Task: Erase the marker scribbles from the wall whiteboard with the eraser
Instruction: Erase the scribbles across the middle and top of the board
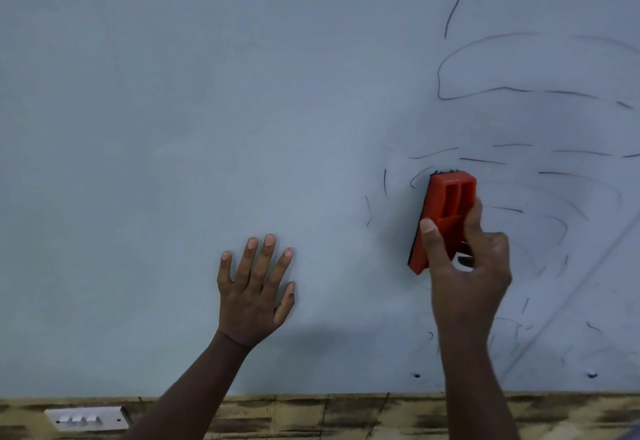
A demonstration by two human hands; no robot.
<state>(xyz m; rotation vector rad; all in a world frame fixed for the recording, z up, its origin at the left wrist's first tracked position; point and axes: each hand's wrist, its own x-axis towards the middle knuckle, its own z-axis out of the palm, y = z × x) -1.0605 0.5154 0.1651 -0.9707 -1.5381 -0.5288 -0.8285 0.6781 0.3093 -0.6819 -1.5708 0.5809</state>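
Note:
The whiteboard [173,128] fills nearly the whole view. Thin black marker scribbles [485,93] cover its right part, from the top down to near the bottom edge; the left and middle look wiped. My right hand [467,266] grips an orange eraser [446,204] by its lower half, thumb on the left side, with the dark felt face against the board among the scribbles. My left hand [256,287] rests flat on the board at lower centre, fingers spread and straight, holding nothing.
Below the board's bottom edge runs a wall with a yellow-brown wood pattern [329,419]. A white switch plate [88,419] sits on it at the lower left. Two small dark dots [417,376] mark the board near its bottom edge.

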